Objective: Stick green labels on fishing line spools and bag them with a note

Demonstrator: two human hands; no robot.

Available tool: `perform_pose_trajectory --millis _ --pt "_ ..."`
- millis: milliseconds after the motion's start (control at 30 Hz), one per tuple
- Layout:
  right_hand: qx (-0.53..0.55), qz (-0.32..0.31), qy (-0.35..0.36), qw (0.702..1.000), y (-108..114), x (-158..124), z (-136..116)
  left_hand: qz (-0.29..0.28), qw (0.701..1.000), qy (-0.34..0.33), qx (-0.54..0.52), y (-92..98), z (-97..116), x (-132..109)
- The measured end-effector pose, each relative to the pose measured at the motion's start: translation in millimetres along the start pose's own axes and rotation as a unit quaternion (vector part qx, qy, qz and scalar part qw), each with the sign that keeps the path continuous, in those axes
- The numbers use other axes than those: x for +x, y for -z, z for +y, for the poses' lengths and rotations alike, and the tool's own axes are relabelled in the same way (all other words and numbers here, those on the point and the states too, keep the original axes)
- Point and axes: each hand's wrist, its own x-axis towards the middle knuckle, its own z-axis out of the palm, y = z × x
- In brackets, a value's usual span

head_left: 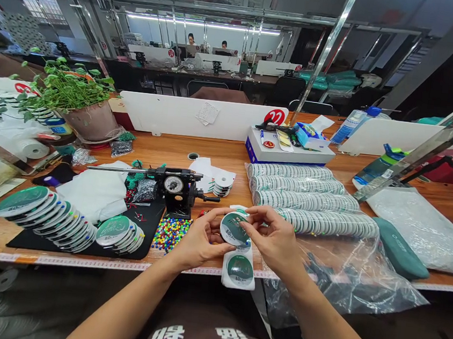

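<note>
My left hand point(199, 243) is closed around the edge of a round white spool point(233, 229) with a green and white label on its face. My right hand point(274, 236) pinches at the upper right of that label, fingertips on the spool's face and rim. Below both hands a strip of round green labels point(239, 270) on white backing hangs over the table edge. To the left stand leaning stacks of labelled spools, a long row point(55, 219) and a shorter one point(120, 234). Multicoloured beads point(171, 234) lie in a heap beside my left hand.
A black winding machine point(176, 188) with a dial and crank stands behind the beads. Clear-bagged rows of spools point(308, 194) lie at right, near a green pouch point(400, 248). A potted plant point(94, 118), a tissue-topped box point(289, 149) and a white divider point(199, 118) line the back.
</note>
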Motion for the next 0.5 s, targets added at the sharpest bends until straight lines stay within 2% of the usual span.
perform_pose_trajectory --millis 400,500 --pt "-0.053 -0.008 0.047 0.997 -3.5 -3.5 0.7 -0.003 1.0 0.006 0.009 -0.5 6.5 -4.8" --pt "-0.102 -0.014 0.093 0.99 -3.1 -4.5 0.8 0.02 1.0 0.0 0.013 -1.9 7.2 -5.6"
